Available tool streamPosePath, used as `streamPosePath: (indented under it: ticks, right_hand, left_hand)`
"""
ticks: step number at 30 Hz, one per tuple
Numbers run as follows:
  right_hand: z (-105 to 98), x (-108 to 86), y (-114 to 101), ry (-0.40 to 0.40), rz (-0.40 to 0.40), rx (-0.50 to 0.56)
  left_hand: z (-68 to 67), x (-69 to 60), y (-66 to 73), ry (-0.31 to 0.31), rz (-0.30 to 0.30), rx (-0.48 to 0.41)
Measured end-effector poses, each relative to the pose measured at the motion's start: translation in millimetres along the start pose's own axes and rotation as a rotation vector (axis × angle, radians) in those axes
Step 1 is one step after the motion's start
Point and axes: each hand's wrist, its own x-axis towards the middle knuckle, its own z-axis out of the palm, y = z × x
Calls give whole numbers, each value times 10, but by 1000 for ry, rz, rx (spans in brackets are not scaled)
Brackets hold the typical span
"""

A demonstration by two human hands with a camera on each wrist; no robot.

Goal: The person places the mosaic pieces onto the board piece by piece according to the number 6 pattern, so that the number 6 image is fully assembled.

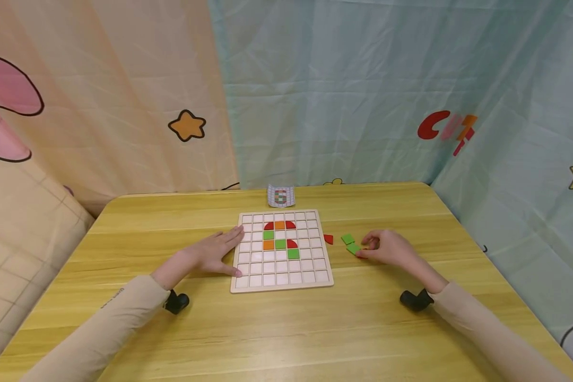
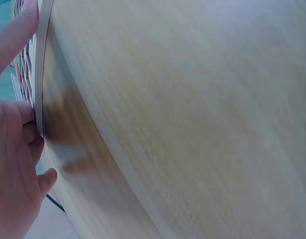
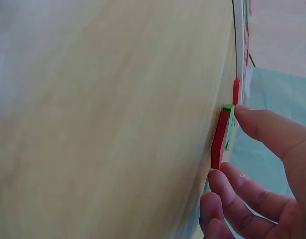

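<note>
A pale wooden grid board [image 1: 267,278] lies on the table, with red, orange and green tiles set in some of its squares. My left hand [image 1: 215,253] rests at the board's left edge with its fingers spread; the thumb touches the near left corner area. Right of the board, my right hand [image 1: 387,248] has its thumb and fingertips at opposite ends of a red tile [image 3: 220,139], pinching it low at the table. Two green tiles [image 1: 347,239] lie just beyond that hand. Another red tile [image 1: 328,239] sits against the board's right side.
A small printed card [image 1: 280,196] showing a coloured figure on a grid lies behind the board. The wooden table [image 1: 286,334] reaches back to patterned curtains [image 1: 324,95], which also hang at both sides.
</note>
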Motion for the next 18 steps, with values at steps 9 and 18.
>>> streamPosePath:
  ticks: [9,18]
  right_hand:
    - [-5,-3,-49,-11,-10,6]
    - [-77,-8,-1,-40,-53,-25]
  left_hand:
    - [-7,-10,5,-6,7,10]
    - [-11,-12,6,-3,5,4]
